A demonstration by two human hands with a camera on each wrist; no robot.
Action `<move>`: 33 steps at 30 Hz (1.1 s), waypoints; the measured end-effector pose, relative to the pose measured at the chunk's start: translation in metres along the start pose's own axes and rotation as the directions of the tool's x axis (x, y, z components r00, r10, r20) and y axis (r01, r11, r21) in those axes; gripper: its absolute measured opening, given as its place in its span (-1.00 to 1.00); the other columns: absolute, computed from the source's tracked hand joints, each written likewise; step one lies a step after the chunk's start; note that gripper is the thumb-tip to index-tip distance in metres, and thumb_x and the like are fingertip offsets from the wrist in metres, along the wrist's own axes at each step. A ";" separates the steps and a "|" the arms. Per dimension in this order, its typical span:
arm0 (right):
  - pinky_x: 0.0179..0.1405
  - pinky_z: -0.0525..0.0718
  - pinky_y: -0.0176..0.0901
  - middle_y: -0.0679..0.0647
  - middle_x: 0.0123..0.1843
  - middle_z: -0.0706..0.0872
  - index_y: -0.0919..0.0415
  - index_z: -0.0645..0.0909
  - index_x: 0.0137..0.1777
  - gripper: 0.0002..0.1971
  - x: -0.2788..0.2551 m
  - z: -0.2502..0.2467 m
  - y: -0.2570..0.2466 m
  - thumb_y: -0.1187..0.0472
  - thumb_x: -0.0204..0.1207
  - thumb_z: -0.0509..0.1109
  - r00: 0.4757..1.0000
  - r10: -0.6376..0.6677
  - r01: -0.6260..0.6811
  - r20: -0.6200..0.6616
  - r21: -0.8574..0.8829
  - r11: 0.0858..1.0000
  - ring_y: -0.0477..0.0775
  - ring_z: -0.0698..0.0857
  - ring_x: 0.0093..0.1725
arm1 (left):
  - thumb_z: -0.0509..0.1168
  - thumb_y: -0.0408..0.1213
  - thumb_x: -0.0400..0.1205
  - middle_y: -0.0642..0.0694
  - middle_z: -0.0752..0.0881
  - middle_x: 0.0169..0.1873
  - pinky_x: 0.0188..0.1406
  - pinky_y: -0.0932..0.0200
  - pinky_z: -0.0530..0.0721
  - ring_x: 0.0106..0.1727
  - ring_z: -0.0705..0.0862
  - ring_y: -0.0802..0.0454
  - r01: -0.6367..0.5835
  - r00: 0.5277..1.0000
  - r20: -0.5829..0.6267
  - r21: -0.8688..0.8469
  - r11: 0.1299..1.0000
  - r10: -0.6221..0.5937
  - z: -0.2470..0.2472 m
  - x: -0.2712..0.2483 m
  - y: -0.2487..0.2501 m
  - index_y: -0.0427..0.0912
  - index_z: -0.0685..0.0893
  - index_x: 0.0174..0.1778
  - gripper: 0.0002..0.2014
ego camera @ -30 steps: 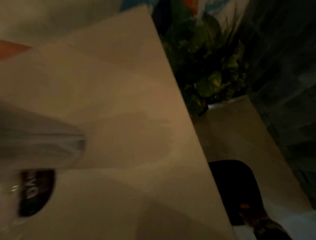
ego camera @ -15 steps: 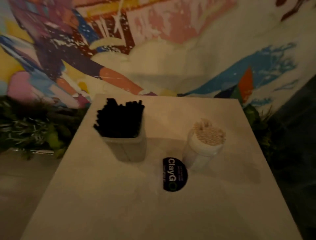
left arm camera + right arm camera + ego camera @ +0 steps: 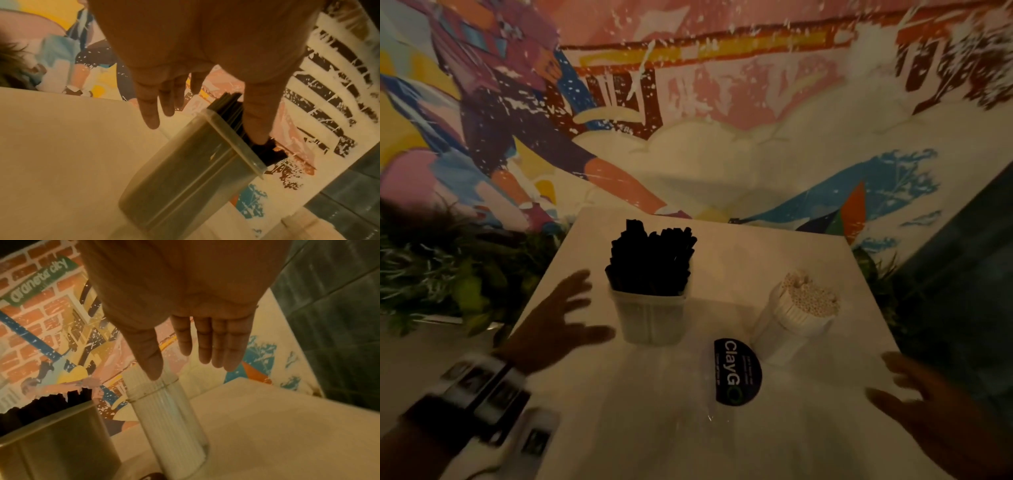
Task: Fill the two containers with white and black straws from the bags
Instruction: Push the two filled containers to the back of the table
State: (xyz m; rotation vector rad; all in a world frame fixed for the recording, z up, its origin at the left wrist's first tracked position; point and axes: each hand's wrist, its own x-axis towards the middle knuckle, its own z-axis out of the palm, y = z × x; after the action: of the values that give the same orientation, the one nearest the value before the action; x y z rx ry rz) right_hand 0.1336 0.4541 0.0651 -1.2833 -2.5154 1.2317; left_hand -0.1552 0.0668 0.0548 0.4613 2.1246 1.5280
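Note:
A square clear container packed with black straws stands upright in the middle of the pale table. To its right a round clear container holds a tight bundle of white straws. My left hand hovers just left of the square container, fingers spread and straight, holding nothing. Near the table's right edge my right hand is held with straight fingers, apart from the round container. The black straws show at the left of the right wrist view.
A black round sticker lies on the table in front of the containers. A painted mural wall rises behind the table. Green plants fill the space to the left, and a dark tiled wall stands at the right.
The view swung from the table's side and plants to the tabletop with both containers. Both hands have come into view, one beside each container.

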 end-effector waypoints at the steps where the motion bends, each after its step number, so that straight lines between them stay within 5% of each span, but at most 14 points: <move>1: 0.14 0.59 0.04 0.01 0.47 0.45 -0.10 0.34 0.51 -0.11 0.011 0.008 -0.012 -0.07 0.16 0.65 1.000 -0.006 0.006 0.009 -0.010 1.000 0.02 0.49 0.25 | 0.65 0.24 -0.29 0.10 0.40 0.43 0.27 -0.19 0.57 0.38 0.45 0.08 -0.026 1.000 0.002 -0.005 1.000 0.026 0.006 0.011 -0.002 0.39 0.24 0.39 0.26; 4: 0.25 0.56 0.11 -0.08 0.62 0.22 -0.18 0.06 0.61 0.23 0.044 0.039 -0.029 -0.11 -0.03 0.74 0.990 -0.135 0.133 0.042 0.048 0.990 0.04 0.42 0.39 | 0.67 0.19 -0.23 0.10 0.28 0.54 0.37 -0.15 0.51 0.49 0.36 0.12 -0.096 0.995 -0.011 -0.032 0.995 0.096 0.024 0.044 0.014 0.33 0.05 0.53 0.40; 7: 0.38 0.50 0.12 -0.13 0.58 0.28 -0.17 0.02 0.61 0.33 0.067 0.062 -0.033 -0.04 -0.14 0.79 0.968 -0.247 0.234 0.045 0.184 0.955 -0.01 0.40 0.45 | 0.68 0.07 -0.24 0.25 0.39 0.38 0.21 0.30 0.60 0.29 0.49 0.47 -0.172 0.985 -0.040 -0.050 0.984 0.170 0.042 0.060 0.015 0.15 0.08 0.53 0.39; 9: 0.35 0.53 -0.05 -0.19 0.42 0.47 -0.10 0.17 0.52 0.23 0.080 0.076 -0.038 0.14 -0.15 0.81 0.943 -0.332 0.318 0.004 0.275 0.907 -0.11 0.51 0.37 | 0.71 -0.04 -0.17 0.21 0.40 0.38 0.10 0.49 0.56 0.25 0.49 0.52 -0.188 0.978 -0.090 0.000 0.982 0.187 0.054 0.065 0.014 0.04 0.14 0.53 0.33; 11: 0.19 0.53 -0.42 -0.28 0.25 0.55 -0.10 0.26 0.39 0.09 0.087 0.088 -0.041 0.37 -0.11 0.79 0.936 -0.346 0.346 -0.065 0.360 0.867 -0.31 0.60 0.21 | 0.71 -0.23 -0.07 0.15 0.43 0.36 0.08 0.52 0.49 0.28 0.47 0.34 -0.144 0.973 -0.171 0.068 0.987 0.154 0.062 0.067 0.010 -0.06 0.22 0.54 0.24; 14: -0.09 0.37 -0.82 -0.46 0.13 0.47 -0.20 0.26 0.31 0.02 0.093 0.094 -0.043 0.44 -0.02 0.75 0.932 -0.348 0.361 -0.105 0.369 0.856 -0.44 0.53 0.02 | 0.69 -0.20 0.02 0.16 0.56 0.18 0.15 0.32 0.54 0.15 0.55 0.29 -0.105 0.964 -0.234 0.095 0.990 0.125 0.067 0.066 0.008 -0.09 0.42 0.44 0.02; 17: 0.13 0.43 -0.59 -0.49 0.15 0.53 -0.38 0.33 0.25 -0.01 0.106 0.098 -0.045 0.12 -0.13 0.81 0.943 -0.321 0.332 -0.086 0.310 0.891 -0.31 0.55 0.15 | 0.62 -0.54 0.15 0.21 0.64 0.07 -0.01 0.41 0.66 -0.01 0.64 0.48 -0.119 0.961 -0.247 0.021 0.993 0.121 0.066 0.077 0.004 -0.16 0.49 0.37 -0.16; 20: 0.32 0.44 -0.24 -0.33 0.29 0.54 -0.29 0.27 0.42 0.12 0.124 0.105 -0.050 -0.07 -0.20 0.76 0.947 -0.309 0.321 -0.088 0.265 0.909 -0.15 0.55 0.29 | 0.65 -0.50 0.08 0.24 0.69 0.02 -0.09 0.40 0.71 -0.03 0.67 0.51 -0.136 0.962 -0.249 -0.064 0.989 0.116 0.063 0.098 0.003 -0.14 0.52 0.34 -0.13; 25: 0.28 0.33 -0.31 -0.17 0.33 0.50 -0.10 0.13 0.59 0.16 0.154 0.109 -0.087 0.11 0.04 0.77 0.953 -0.287 0.300 -0.093 0.173 0.938 -0.10 0.46 0.29 | 0.68 -0.35 0.09 0.28 0.60 0.05 -0.03 0.39 0.63 -0.05 0.63 0.45 -0.089 0.960 -0.272 -0.102 0.991 0.058 0.059 0.140 0.010 -0.01 0.51 0.31 -0.15; 28: 0.25 0.35 -0.31 -0.07 0.47 0.49 -0.08 0.13 0.58 0.13 0.183 0.113 -0.107 0.08 0.07 0.76 0.951 -0.286 0.302 -0.116 0.156 0.940 0.04 0.49 0.41 | 0.64 -0.05 -0.06 0.10 0.61 0.22 0.25 0.00 0.58 0.24 0.61 0.05 -0.059 0.975 -0.219 -0.115 0.992 0.033 0.064 0.161 0.029 0.02 0.51 0.35 -0.03; 31: 0.27 0.35 -0.31 -0.05 0.52 0.45 -0.03 0.11 0.60 0.15 0.214 0.121 -0.124 0.06 0.07 0.76 0.940 -0.318 0.334 -0.122 0.142 0.932 0.06 0.47 0.45 | 0.71 -0.19 -0.04 0.07 0.55 0.24 0.16 0.01 0.51 0.29 0.52 0.01 0.043 0.985 -0.157 -0.178 0.983 -0.072 0.068 0.188 0.050 -0.11 0.39 0.46 0.09; 33: 0.27 0.33 -0.35 -0.04 0.54 0.43 0.02 0.08 0.61 0.17 0.237 0.126 -0.134 0.07 0.09 0.75 0.935 -0.334 0.349 -0.120 0.139 0.927 0.04 0.45 0.46 | 0.70 -0.25 -0.05 0.05 0.57 0.18 0.05 -0.12 0.60 0.23 0.55 -0.08 0.088 0.976 -0.186 -0.155 0.984 -0.117 0.070 0.207 0.059 0.03 0.40 0.46 0.09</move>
State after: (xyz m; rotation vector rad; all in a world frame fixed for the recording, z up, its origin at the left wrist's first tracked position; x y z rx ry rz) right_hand -0.1563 0.4975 0.0034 -0.8025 -2.3843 1.2253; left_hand -0.2882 0.2501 0.0545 0.1534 2.1232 1.7134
